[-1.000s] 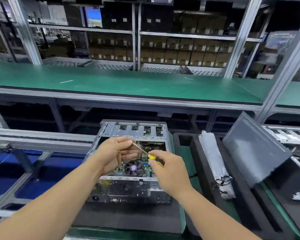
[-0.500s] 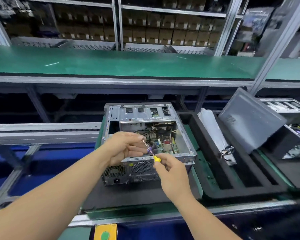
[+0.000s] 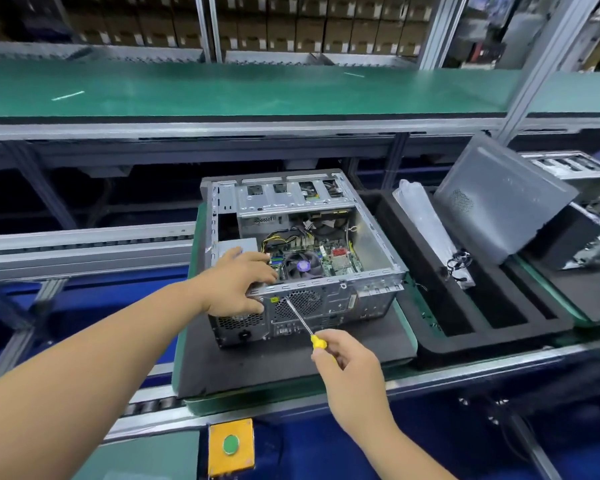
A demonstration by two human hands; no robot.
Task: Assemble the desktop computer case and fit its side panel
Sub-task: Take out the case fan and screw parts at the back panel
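The open computer case [image 3: 302, 258] lay on its side on a black foam pad [image 3: 291, 362] on the bench [image 3: 430, 379], its uncovered side facing up so that the motherboard and the round cooler fan [image 3: 303, 266] showed inside. The left hand [image 3: 238, 284] rested on the near left corner of the case, fingers curled over the top rear edge and thumb against the rear face, gripping the metal frame. The right hand [image 3: 352, 367], nearer the bench edge, was closed around the yellow handle of a screwdriver [image 3: 303, 322], whose thin shaft slanted up and left to meet the rear face beside the round vent grille. To the right, well apart from the case, a grey side panel [image 3: 499, 199] leaned tilted over a black foam tray [image 3: 471, 306], beside a bagged white part [image 3: 426, 223]. A yellow box with a green button [image 3: 231, 445] sat at the front of the bench.
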